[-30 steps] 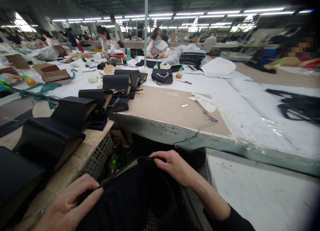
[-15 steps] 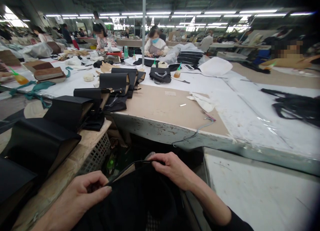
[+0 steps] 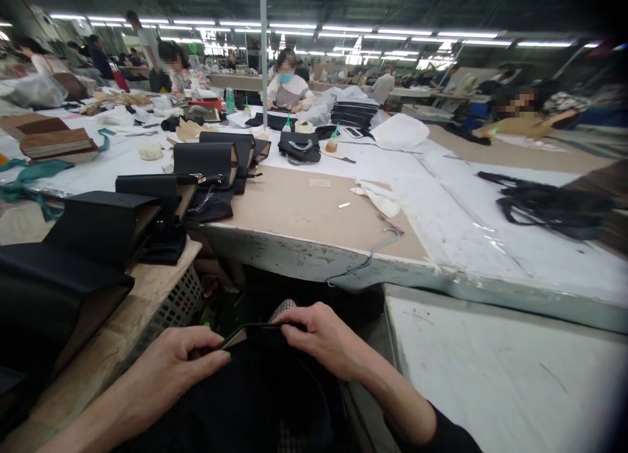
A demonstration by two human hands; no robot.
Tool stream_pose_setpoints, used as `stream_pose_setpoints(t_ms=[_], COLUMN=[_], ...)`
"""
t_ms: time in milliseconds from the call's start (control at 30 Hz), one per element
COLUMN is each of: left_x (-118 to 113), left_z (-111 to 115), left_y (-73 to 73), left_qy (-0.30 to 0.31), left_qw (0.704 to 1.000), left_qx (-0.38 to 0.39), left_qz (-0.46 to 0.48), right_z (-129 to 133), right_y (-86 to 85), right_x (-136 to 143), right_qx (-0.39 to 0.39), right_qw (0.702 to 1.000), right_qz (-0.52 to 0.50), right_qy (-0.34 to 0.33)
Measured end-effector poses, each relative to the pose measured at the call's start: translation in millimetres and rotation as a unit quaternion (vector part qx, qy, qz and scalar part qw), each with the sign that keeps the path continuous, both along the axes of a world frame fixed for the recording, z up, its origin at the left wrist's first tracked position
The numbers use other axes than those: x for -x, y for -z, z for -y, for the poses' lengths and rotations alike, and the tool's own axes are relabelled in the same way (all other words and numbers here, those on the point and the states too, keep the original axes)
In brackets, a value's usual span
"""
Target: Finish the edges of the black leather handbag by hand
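Note:
A black cloth bag piece [image 3: 235, 401] lies across my lap, with a thin dark edge along its top and a strip of beige showing just inside. My left hand [image 3: 176, 361] pinches that edge on the left between thumb and fingers. Farther along the same edge, my right hand [image 3: 321, 338] grips it with thumb and bent fingers. A short stretch of edge runs between the two hands. The lower part of the piece is dark and its shape hard to make out.
Black flap bags [image 3: 103, 221] stand in a row on a wooden bench [image 3: 152, 293] at left, above a plastic basket [image 3: 179, 302]. Ahead is a worktable [image 3: 294, 208] with snips [image 3: 391, 224] and a glue bottle [image 3: 332, 142]. A white board [image 3: 490, 355] lies right. Co-workers sit beyond.
My left hand has come a little closer to my right along the edge. The whole view has turned slightly right, so the surroundings sit farther left.

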State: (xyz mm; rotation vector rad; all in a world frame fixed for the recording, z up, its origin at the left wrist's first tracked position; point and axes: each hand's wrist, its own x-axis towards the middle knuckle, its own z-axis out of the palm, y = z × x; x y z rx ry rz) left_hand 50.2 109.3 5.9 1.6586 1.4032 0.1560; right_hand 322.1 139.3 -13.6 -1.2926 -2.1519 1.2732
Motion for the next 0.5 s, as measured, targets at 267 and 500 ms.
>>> stream_pose_setpoints(t_ms=[267,500], left_x=[1,-2], left_z=[2,-4], left_y=[13.5,15.4], left_qy=[-0.1,-0.048], left_qw=[0.986,0.998], left_qx=[0.086,0.026], left_qz=[0.098,0.01], right_z=[-2,-2], right_y=[1.1,3.0], right_x=[3,3], right_qx=[-0.002,0.0], right_qw=[1.0,1.0], right_qz=[-0.005,-0.002], right_qy=[0.001,0.006])
